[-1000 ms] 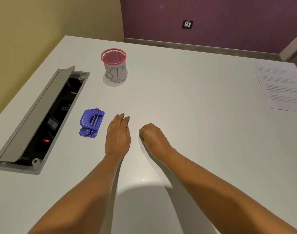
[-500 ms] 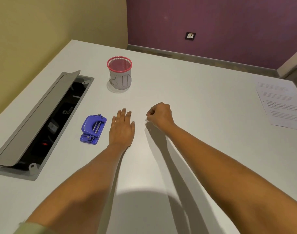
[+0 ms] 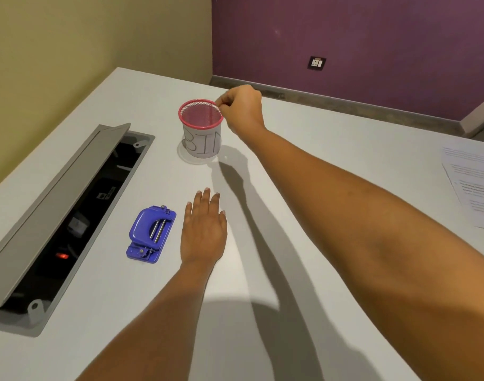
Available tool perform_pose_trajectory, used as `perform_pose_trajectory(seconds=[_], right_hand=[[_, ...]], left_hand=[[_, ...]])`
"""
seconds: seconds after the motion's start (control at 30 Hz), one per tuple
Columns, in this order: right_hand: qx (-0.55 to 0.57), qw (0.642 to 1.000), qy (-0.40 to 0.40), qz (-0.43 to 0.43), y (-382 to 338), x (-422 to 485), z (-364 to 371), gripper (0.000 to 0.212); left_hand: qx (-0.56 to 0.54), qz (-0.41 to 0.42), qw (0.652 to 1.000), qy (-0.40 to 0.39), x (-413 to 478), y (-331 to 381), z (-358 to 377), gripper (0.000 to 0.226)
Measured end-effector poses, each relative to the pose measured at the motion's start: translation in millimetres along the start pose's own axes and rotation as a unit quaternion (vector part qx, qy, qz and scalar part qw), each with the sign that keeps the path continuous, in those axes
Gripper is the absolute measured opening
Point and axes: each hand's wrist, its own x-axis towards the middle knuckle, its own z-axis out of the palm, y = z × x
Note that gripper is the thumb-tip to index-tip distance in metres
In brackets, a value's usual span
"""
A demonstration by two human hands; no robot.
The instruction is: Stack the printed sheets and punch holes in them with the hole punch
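A blue hole punch [image 3: 150,233] lies on the white table [image 3: 304,166], just left of my left hand [image 3: 203,232]. That hand rests flat on the table with straight fingers, close to the punch but not touching it. My right hand [image 3: 242,108] is stretched out to the far right rim of the pink mesh cup marked BIN [image 3: 202,144]. Its fingers are curled and the tips pinched together over the rim, and nothing shows between them. The printed sheets [image 3: 471,182] lie loosely overlapped at the table's right edge, far from both hands.
An open grey cable box [image 3: 56,215] with a raised lid is sunk into the table at the left, with a red light inside it. Yellow and purple walls stand behind the table's far edge.
My right hand rose from the table beside my left hand and travelled forward, fingers curled, to the BIN cup's rim. My left hand stayed flat next to the punch.
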Motion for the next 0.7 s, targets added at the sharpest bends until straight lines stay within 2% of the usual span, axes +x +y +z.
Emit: perform_pose_trajectory(seconds=[0.17,0.3,0.43,0.57,0.7], right_hand=[[-0.019,0.999,-0.026,0.012,-1,17,17,0.023],[0.003,1.0,-0.008,0.02,3,23,22,0.023],[0.032,0.999,0.007,0.026,1,25,23,0.011],[0.018,0.999,-0.023,0.022,0,26,24,0.02],[0.024,0.999,-0.021,0.028,0,24,27,0.013]], left_hand=[[-0.01,0.0,1.0,0.01,-1,1,1,0.046],[-0.005,0.004,1.0,0.016,-1,1,3,0.046],[-0.01,0.002,1.0,0.016,-1,2,1,0.046],[-0.011,0.003,1.0,0.018,0,2,2,0.046],[-0.007,0.002,0.999,0.031,-1,1,3,0.046]])
